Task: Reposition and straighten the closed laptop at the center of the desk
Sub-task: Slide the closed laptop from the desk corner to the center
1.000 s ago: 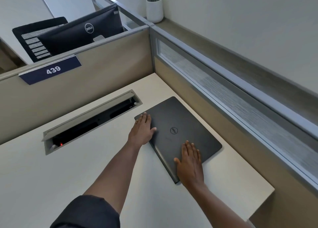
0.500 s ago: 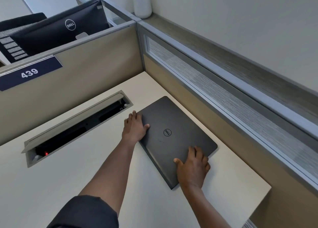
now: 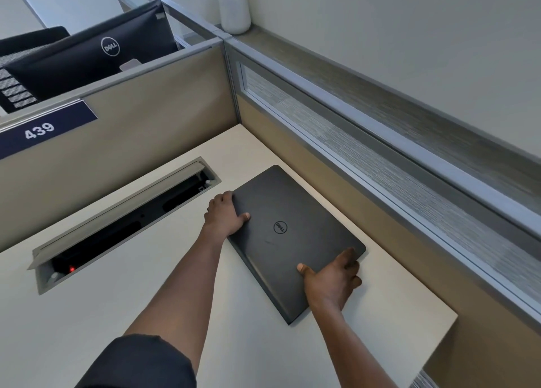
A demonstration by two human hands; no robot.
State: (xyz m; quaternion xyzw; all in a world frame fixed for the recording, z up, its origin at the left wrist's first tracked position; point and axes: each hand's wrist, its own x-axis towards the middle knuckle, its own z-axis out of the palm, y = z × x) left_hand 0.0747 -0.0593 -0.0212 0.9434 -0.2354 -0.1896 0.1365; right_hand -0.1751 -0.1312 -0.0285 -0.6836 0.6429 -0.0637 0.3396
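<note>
A closed dark grey laptop (image 3: 289, 235) with a round logo lies at an angle on the white desk (image 3: 123, 308), close to the right-hand partition. My left hand (image 3: 224, 215) grips its far left corner, thumb on the lid and fingers curled over the edge. My right hand (image 3: 332, 279) holds the near right edge, thumb on top and fingers wrapped around the side. The laptop's near left corner points toward me.
An open cable tray (image 3: 126, 221) with a red light is sunk into the desk left of the laptop. Beige partitions (image 3: 146, 130) close the back and right. A white plant pot (image 3: 235, 11) stands on the ledge; a monitor (image 3: 96, 54) sits behind.
Both hands went from lying flat on the lid to gripping the laptop's edges. My right hand slid toward the right corner.
</note>
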